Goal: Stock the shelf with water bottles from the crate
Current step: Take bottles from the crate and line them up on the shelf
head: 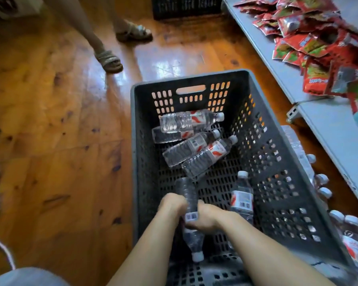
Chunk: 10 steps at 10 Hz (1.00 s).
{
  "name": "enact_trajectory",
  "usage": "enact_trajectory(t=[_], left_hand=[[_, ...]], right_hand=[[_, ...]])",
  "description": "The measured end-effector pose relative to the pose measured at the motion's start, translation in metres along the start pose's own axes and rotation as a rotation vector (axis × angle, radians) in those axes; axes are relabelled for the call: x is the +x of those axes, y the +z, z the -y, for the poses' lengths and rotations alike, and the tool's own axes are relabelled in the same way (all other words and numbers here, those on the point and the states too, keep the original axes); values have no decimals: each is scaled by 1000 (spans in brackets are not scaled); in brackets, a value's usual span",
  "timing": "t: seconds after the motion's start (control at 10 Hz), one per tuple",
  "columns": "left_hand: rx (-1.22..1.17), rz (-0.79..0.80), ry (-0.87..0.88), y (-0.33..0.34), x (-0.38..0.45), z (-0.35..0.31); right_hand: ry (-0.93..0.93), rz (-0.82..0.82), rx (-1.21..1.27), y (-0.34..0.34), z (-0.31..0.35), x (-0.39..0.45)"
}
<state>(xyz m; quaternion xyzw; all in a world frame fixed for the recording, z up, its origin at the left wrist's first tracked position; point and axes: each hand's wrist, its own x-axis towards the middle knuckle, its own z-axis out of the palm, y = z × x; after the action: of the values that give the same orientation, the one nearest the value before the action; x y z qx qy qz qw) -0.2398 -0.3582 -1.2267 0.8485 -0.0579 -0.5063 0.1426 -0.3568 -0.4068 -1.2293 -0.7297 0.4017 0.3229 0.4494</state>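
Both my hands are down in the grey crate [281, 182]. My left hand [171, 205] and right hand [207, 216] curl round one water bottle [189, 200], its cap toward me. Just right of my right hand, another bottle [242, 196] stands upright. Farther in, four bottles [194, 139] lie in a heap. Beyond the crate's right wall, the shelf [327, 120] carries red snack packets [310, 34], with more bottles [322, 182] below it.

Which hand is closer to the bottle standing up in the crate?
Right. The right hand is just beside the standing bottle, to its left. The left hand is farther left, across the held bottle that both hands grip.
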Motion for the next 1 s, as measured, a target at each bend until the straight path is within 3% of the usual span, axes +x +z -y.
enact_trajectory(t=[0.1,0.2,0.4,0.5,0.6,0.7,0.9,1.0], left_hand=[[54,30,-13,8,-5,9],[-68,60,-14,-4,-22,2],[42,114,185,0,-26,4],[316,-45,404,-5,-36,-3],[546,-79,627,-14,-44,-12],[831,-16,806,-23,-62,-24],[825,-77,1246,-32,-108,-70],[789,-131,1370,-29,-140,-101]], right_hand=[[40,40,71,3,-3,2],[114,-38,24,12,4,9],[119,-226,-130,-4,0,-5],[78,-321,-4,-29,-4,-25],[11,-384,125,-54,-1,-52],[-58,-383,157,-80,-1,-88],[-107,-473,291,-135,-13,-172],[-138,-624,470,-151,-29,-215]])
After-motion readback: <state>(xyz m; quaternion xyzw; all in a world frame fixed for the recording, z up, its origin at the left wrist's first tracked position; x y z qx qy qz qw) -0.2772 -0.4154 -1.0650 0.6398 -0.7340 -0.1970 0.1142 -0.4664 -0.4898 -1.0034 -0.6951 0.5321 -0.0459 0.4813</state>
